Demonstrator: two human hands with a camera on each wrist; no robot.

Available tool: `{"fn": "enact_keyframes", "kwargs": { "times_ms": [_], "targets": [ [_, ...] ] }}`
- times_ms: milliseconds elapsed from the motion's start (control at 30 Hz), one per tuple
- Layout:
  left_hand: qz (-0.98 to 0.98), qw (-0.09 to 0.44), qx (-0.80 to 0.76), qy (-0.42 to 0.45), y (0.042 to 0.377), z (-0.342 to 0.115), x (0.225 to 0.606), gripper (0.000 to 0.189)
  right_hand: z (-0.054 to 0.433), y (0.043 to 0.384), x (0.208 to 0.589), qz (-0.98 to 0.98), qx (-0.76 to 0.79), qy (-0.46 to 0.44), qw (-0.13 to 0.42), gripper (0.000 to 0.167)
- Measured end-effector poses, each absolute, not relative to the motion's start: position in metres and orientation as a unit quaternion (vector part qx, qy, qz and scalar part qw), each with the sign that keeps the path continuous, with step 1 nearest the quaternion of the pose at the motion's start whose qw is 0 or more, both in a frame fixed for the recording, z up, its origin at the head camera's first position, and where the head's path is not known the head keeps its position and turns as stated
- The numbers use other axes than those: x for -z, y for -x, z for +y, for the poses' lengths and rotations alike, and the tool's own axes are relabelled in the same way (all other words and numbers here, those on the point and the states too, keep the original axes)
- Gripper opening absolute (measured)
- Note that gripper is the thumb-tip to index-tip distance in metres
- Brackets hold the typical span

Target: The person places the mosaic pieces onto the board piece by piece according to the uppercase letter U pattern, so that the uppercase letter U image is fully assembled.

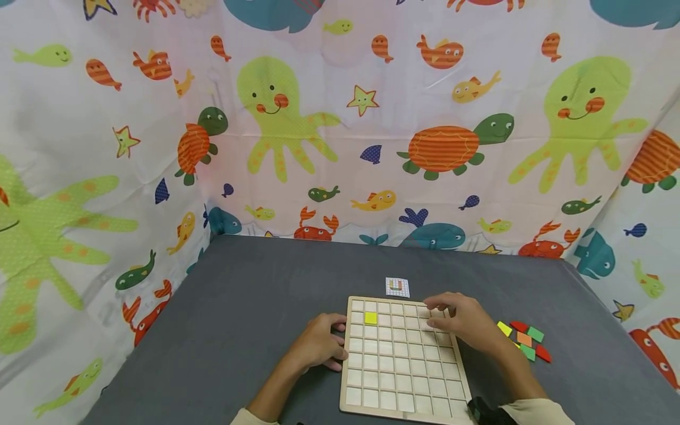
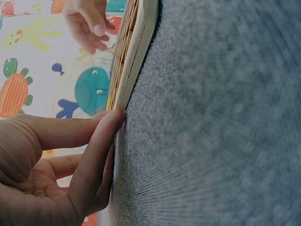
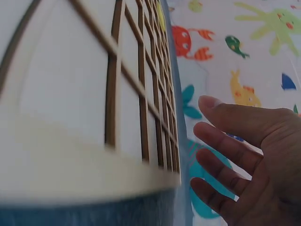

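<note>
From the head, the left hand [image 1: 320, 341] rests at the left edge of a wooden grid board [image 1: 405, 415], fingers fairly straight against the frame. The right hand [image 1: 462, 319] is above the board's far right corner, fingers loosely bent, with nothing seen in them. Left of it, across the grid, one yellow square [image 1: 370, 319] sits in a cell — second row, second column. A small printed card [image 1: 397, 287] lies beyond the board, ahead and left of the right hand; loose coloured pieces [image 1: 524, 340] lie to that hand's right, past the wrist.

From the left wrist, the left fingertips touch the board's rim, and the right hand shows across the grid.

From the right wrist, the fingers are apart and hold nothing, beside the board.

The step in hand looks like filling the grid, barely begun — the next move seems to call for the right hand to take a loose piece while the left steadies the frame.
</note>
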State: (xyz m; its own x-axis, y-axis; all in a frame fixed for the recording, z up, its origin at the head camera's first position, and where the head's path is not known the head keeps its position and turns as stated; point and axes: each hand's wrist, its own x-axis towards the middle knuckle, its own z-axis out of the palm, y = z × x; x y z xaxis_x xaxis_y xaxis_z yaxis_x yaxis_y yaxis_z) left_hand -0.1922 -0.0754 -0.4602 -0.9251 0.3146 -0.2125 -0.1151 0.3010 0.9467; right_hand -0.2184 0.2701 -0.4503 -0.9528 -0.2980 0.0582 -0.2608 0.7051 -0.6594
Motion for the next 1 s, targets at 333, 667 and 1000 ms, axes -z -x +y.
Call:
{"fn": "enact_keyframes", "kwargs": {
  "times_ms": [333, 667, 1000],
  "targets": [
    [0.782, 0.183, -0.591, -0.069, 0.192, -0.076, 0.461, 0.074, 0.302, 0.212, 0.453, 0.919, 0.383, 0.089, 0.02, 0.048],
    [0.781, 0.195, -0.589, -0.07, 0.193, -0.078, 0.462, 0.074, 0.34, 0.212, 0.46, 0.925, 0.375, 0.064, 0.007, 0.052],
    [0.779, 0.194, -0.591, -0.073, 0.194, -0.078, 0.463, 0.074, 0.373, 0.208, 0.457, 0.935, 0.354, 0.03, -0.012, 0.054]
  ]
}}
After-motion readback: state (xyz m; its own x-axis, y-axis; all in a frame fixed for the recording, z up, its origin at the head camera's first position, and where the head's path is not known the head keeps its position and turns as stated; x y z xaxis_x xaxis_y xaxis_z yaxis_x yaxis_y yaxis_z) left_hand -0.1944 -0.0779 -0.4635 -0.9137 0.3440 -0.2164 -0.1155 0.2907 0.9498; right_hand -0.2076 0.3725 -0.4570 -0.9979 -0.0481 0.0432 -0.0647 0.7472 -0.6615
